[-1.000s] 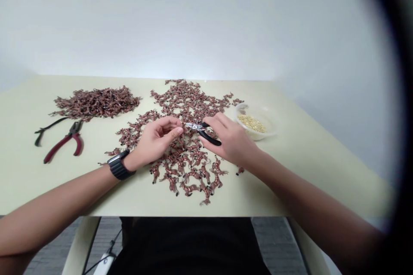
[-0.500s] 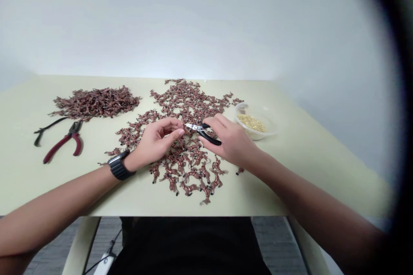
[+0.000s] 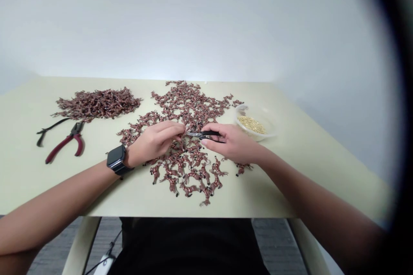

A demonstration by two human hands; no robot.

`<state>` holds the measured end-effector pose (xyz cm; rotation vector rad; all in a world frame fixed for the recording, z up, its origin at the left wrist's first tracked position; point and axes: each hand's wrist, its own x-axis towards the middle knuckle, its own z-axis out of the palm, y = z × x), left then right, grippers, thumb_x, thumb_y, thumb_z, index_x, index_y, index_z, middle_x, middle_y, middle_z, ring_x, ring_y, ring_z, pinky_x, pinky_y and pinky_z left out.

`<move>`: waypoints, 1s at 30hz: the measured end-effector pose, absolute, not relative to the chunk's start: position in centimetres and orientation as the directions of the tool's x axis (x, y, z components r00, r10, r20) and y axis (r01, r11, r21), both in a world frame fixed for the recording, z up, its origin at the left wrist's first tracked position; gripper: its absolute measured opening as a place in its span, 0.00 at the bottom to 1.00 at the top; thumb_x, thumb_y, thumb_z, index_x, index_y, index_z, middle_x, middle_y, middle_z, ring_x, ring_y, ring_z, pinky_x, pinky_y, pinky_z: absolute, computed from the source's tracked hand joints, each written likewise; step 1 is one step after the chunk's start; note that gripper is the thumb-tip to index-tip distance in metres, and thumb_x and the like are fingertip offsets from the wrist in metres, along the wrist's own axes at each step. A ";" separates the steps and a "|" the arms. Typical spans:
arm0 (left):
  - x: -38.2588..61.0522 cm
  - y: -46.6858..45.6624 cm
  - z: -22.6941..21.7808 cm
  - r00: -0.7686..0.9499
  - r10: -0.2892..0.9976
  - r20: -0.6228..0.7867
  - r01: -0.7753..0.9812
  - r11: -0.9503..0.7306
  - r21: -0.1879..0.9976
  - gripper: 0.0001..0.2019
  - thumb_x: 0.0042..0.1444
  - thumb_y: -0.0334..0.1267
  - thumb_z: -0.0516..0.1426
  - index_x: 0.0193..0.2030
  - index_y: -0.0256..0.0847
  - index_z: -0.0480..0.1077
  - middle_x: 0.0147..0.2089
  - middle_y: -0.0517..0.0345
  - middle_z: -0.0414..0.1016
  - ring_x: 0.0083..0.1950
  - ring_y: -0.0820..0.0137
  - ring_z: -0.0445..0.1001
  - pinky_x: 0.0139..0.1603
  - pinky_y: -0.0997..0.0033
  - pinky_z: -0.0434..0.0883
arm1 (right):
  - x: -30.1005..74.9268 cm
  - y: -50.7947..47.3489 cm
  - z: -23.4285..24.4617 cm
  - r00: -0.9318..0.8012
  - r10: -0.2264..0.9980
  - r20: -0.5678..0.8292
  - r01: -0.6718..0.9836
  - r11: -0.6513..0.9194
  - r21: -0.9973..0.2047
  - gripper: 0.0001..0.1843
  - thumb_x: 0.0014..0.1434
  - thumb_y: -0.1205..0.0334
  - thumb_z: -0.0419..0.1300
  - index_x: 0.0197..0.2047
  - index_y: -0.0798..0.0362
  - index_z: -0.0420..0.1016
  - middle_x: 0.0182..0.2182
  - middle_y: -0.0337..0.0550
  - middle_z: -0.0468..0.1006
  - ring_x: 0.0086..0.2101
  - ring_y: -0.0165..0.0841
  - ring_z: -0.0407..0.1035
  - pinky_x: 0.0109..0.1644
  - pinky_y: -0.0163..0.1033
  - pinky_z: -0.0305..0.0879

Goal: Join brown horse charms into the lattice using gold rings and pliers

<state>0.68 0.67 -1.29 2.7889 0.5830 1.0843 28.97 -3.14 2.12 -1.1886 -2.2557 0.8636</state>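
1. Left hand (image 3: 154, 142): fingers curled, thumb and forefinger pinched together just beside the plier tips. Anything held there is too small to tell.
2. Right hand (image 3: 230, 142): closed around the handles of the small black-handled steel pliers (image 3: 206, 135). The tips point toward the left hand, above the figurines.
3. Small brown horse figurines (image 3: 190, 176) lie scattered beneath and between both hands on the pale green tabletop (image 3: 48, 189).
4. A dense heap of like figurines (image 3: 98, 104) lies further left.
5. Red-handled pliers (image 3: 66, 144) lie left of the left hand, which wears a black wristwatch (image 3: 116, 159).
6. A clear plastic bowl (image 3: 245, 111) of small gold beads (image 3: 251, 125) stands just beyond the right hand.
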 end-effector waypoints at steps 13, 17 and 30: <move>2.9 -0.7 -0.9 0.428 0.852 0.301 0.016 -0.340 0.940 0.13 0.64 0.44 0.62 0.47 0.38 0.71 0.43 0.48 0.80 0.44 0.66 0.79 0.46 0.68 0.74 | 28.2 -3.5 1.4 -0.407 0.822 0.399 0.614 0.570 -0.547 0.16 0.66 0.52 0.59 0.50 0.53 0.72 0.35 0.44 0.73 0.30 0.32 0.62 0.32 0.38 0.57; 2.9 -1.0 -0.7 0.451 0.853 0.263 -0.012 -0.289 0.957 0.12 0.64 0.43 0.63 0.47 0.38 0.71 0.44 0.49 0.81 0.43 0.68 0.78 0.46 0.69 0.73 | 28.2 -3.5 1.4 -0.432 0.817 0.381 0.615 0.576 -0.538 0.16 0.65 0.51 0.60 0.50 0.53 0.72 0.38 0.45 0.73 0.31 0.32 0.63 0.32 0.38 0.58; 2.9 -1.1 -0.9 0.449 0.833 0.323 0.043 -0.381 0.924 0.09 0.64 0.40 0.62 0.47 0.39 0.72 0.44 0.50 0.80 0.44 0.66 0.79 0.45 0.68 0.75 | 28.1 -3.7 1.7 -0.432 0.846 0.314 0.602 0.529 -0.598 0.15 0.66 0.50 0.59 0.48 0.51 0.74 0.32 0.41 0.71 0.29 0.31 0.61 0.30 0.37 0.56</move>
